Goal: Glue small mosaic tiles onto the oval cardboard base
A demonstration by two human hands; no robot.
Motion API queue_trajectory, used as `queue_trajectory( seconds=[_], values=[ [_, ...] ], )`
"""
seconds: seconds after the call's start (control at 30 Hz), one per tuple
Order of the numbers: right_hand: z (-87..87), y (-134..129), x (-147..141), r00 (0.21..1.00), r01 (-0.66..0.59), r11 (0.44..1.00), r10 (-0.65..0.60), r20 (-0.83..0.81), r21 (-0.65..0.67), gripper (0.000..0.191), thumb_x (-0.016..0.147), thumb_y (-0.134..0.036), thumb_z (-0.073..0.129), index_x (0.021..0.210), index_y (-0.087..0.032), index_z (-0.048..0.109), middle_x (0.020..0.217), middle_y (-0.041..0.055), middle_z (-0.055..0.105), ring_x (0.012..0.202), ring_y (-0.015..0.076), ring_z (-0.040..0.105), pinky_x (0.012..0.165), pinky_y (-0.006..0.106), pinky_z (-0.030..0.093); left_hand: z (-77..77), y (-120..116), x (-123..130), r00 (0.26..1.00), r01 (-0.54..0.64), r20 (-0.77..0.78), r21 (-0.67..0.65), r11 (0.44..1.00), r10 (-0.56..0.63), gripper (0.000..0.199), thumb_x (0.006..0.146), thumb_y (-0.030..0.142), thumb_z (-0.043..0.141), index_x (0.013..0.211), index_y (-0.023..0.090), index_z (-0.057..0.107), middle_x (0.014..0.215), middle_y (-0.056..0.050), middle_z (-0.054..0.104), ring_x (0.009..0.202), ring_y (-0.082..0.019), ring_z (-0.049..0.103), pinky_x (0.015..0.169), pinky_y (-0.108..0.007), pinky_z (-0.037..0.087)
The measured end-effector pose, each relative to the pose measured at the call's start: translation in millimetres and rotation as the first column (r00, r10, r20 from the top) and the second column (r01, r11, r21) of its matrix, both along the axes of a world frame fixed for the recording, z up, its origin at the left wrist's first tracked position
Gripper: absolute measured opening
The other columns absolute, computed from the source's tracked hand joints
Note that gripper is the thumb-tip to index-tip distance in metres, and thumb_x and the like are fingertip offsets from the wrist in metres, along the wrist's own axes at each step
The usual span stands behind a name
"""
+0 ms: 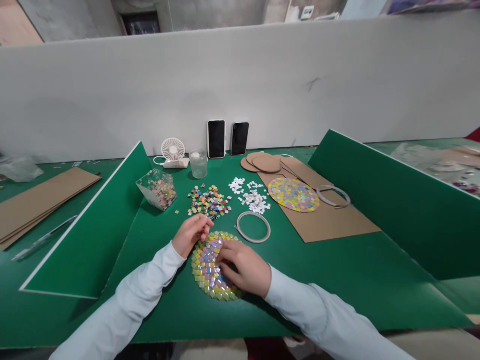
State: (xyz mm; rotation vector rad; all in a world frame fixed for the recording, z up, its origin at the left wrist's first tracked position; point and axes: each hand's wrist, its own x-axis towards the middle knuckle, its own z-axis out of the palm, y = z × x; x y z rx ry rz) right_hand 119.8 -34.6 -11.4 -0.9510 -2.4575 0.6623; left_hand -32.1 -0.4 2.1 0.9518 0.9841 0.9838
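A round mosaic disc (205, 272) covered with square yellow, green, pink and blue tiles lies flat on the green table in front of me. My right hand (243, 267) is over its right half, fingers curled down and bunched on the tiles; whether a tile is between the fingertips is hidden. Above the disc's upper left edge, my left hand (193, 232) is closed in a pinch, with a small dark tip showing at its fingers that I cannot identify. Just beyond it spreads a pile of loose coloured tiles (210, 200).
Left stands a clear container (159, 190) of tiles, near a small fan (173, 151) and a cup (198, 165). White paper bits (255, 200) and a coiled tube (253, 227) lie centrally. Another mosaic disc (294, 195) rests on cardboard (330, 225). Green partitions (393, 210) flank the area.
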Motion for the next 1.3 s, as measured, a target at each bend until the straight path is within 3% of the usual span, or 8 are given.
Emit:
queue_trajectory(
  seconds=[0.3,0.57,0.77,0.9,1.03,1.3],
  values=[
    [-10.3,-12,5,0.999,-0.013,0.973,0.003,0.045,0.232,0.018,0.071,-0.011,0.041,0.079,-0.014,0.056,0.073,0.0062,0.053,0.066,0.0148,0.043,0.059,0.026,0.033,0.8,1,0,1.0,-0.003,-0.004,0.007,1.0,0.003,0.031,0.057,0.043,0.059,0.061,0.012,0.053,0.049,0.004,0.043,0.042,-0.003,0.037,0.041,-0.016,0.025],
    [-17.6,-20,2,0.997,-0.003,0.904,-0.028,0.067,0.428,0.017,0.071,-0.012,0.043,0.085,-0.012,0.054,0.072,0.007,0.052,0.064,0.0162,0.039,0.056,0.028,0.031,0.0,-1,-1,1.0,0.003,0.0,0.004,1.0,-0.003,0.031,0.058,0.043,0.059,0.061,0.012,0.053,0.049,0.004,0.043,0.043,-0.003,0.036,0.041,-0.016,0.025],
    [-12.0,-19,8,0.996,0.047,0.973,-0.029,-0.079,0.227,0.025,0.073,-0.009,0.036,0.092,-0.013,0.051,0.081,0.0086,0.052,0.071,0.0162,0.042,0.063,0.029,0.038,0.3,1,-1,1.0,0.001,-0.007,0.004,1.0,-0.001,0.029,0.059,0.042,0.058,0.061,0.013,0.053,0.049,0.004,0.043,0.043,-0.003,0.036,0.042,-0.017,0.025],
    [-8.2,-15,11,0.978,0.133,0.981,-0.108,-0.178,0.139,0.024,0.074,-0.008,0.032,0.085,-0.015,0.053,0.078,0.0078,0.052,0.071,0.0158,0.043,0.063,0.028,0.039,0.6,0,-2,1.0,0.001,-0.012,0.005,1.0,-0.001,0.03,0.059,0.042,0.058,0.061,0.013,0.053,0.049,0.004,0.043,0.043,-0.003,0.036,0.042,-0.018,0.025],
    [-9.6,-15,10,0.986,0.109,0.985,-0.09,-0.137,0.134,0.024,0.072,-0.008,0.034,0.078,-0.016,0.056,0.076,0.0075,0.052,0.07,0.0163,0.042,0.062,0.03,0.039,0.8,0,-1,1.0,0.002,-0.013,0.002,1.0,-0.002,0.031,0.058,0.042,0.059,0.061,0.013,0.053,0.049,0.004,0.043,0.043,-0.003,0.036,0.042,-0.018,0.025],
    [-12.0,-17,8,0.992,0.073,0.985,-0.055,-0.117,0.156,0.026,0.068,-0.007,0.036,0.084,-0.013,0.056,0.079,0.0087,0.051,0.071,0.0171,0.041,0.063,0.031,0.038,1.2,0,-1,1.0,-0.006,-0.016,0.006,1.0,0.006,0.031,0.058,0.043,0.059,0.062,0.013,0.053,0.049,0.004,0.043,0.042,-0.003,0.037,0.042,-0.017,0.025]
  ],
)
